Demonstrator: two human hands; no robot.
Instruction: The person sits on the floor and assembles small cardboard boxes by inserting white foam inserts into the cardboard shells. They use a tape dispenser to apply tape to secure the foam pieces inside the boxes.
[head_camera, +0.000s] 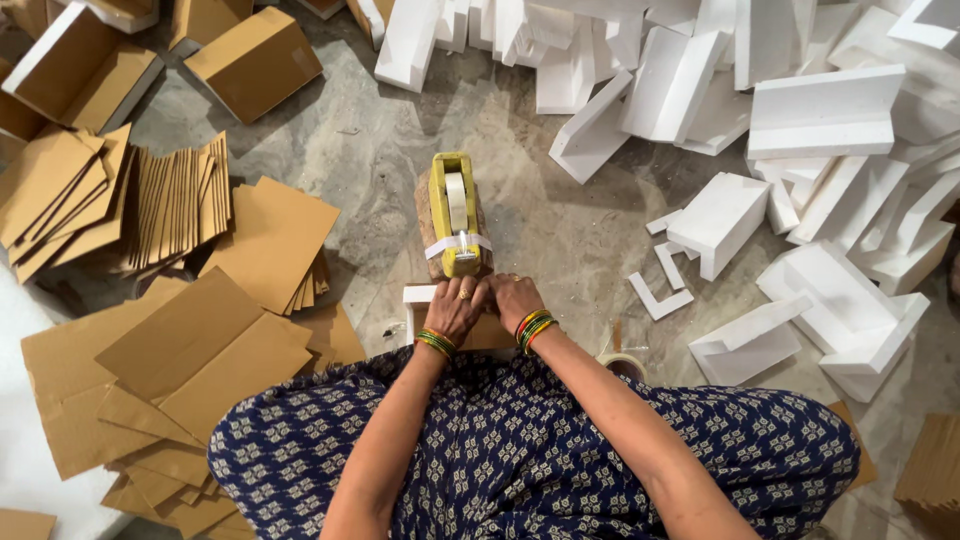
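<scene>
A yellow tape dispenser (453, 212) with a white tape roll sits on a brown block on the stone floor, straight ahead of me. Just below it, my left hand (455, 308) and my right hand (513, 299) press side by side on a white foam piece wrapped with brown cardboard (416, 302). Both hands have fingers curled down onto that piece, close to the dispenser's cutting end. Most of the piece is hidden under my hands and wrists. Coloured bangles circle both wrists.
Flat cardboard sheets (200, 350) and stacks (178, 205) lie to the left, with cardboard boxes (255, 62) behind. White foam corner blocks (820, 115) pile up at the right and back. A tape roll (622, 362) rests by my right forearm.
</scene>
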